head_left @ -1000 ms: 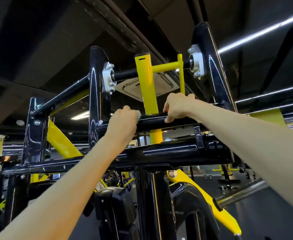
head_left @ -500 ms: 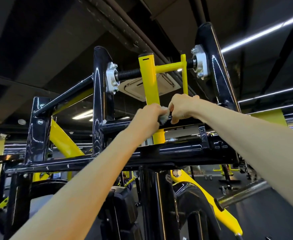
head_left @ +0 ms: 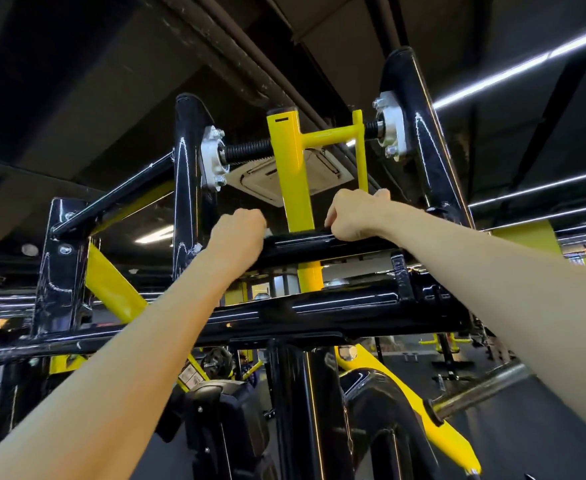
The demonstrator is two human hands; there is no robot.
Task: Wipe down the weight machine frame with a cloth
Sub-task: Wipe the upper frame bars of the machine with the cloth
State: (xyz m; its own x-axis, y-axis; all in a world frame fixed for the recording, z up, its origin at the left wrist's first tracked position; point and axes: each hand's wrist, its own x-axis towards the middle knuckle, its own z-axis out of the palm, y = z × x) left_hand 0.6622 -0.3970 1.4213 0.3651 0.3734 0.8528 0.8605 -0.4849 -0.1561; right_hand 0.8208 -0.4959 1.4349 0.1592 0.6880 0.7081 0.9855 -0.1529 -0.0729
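Observation:
The weight machine frame is glossy black with yellow parts, seen from below. My left hand [head_left: 237, 237] is curled round a small pale cloth [head_left: 268, 232], of which only a sliver shows, and presses it on the upper black crossbar [head_left: 298, 244] left of the yellow upright [head_left: 293, 181]. My right hand [head_left: 355, 214] grips the same crossbar to the right of the yellow upright. A thicker black crossbeam [head_left: 319, 311] runs below both hands.
Black uprights [head_left: 189, 174] with silver bearing plates [head_left: 212, 161] flank the hands. A steel bar [head_left: 481, 389] juts out at the lower right. A black padded seat part [head_left: 225, 410] sits below. Other yellow gym machines [head_left: 443, 344] stand on the dark floor behind.
My left hand slid the cloth right along the crossbar until it met the right hand, then back left to beside the yellow upright. The right hand kept its grip.

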